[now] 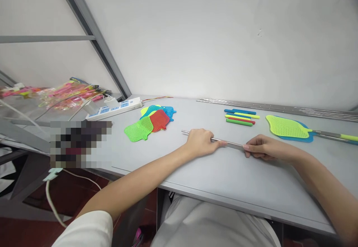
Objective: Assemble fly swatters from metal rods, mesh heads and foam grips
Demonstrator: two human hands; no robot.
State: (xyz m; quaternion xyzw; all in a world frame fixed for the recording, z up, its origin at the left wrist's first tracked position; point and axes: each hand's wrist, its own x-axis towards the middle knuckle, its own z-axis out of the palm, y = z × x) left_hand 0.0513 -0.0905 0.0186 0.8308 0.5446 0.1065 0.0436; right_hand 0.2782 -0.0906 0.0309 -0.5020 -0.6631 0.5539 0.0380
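Note:
A thin metal rod (234, 143) lies low over the grey table, running from left to right. My left hand (200, 142) is closed around it, the thumb stretched along the rod. The fingertips of my right hand (261, 147) pinch its right end. Beyond my left hand are loose fly swatter heads: a green one (137, 130), a red one (160, 119) and blue ones (167, 112), overlapping. Several coloured handle grips (239, 122) lie side by side behind the rod. To the right, a yellow-green fly swatter (289, 127) rests on a blue one (310, 139).
A bundle of long metal rods (279, 108) lies along the wall. At the left stands a white power strip (117, 108) with plugs and cables. Bagged pink and yellow items (69, 94) are heaped beyond the grey metal frame (92, 34). A pixelated dark patch covers the table's left end.

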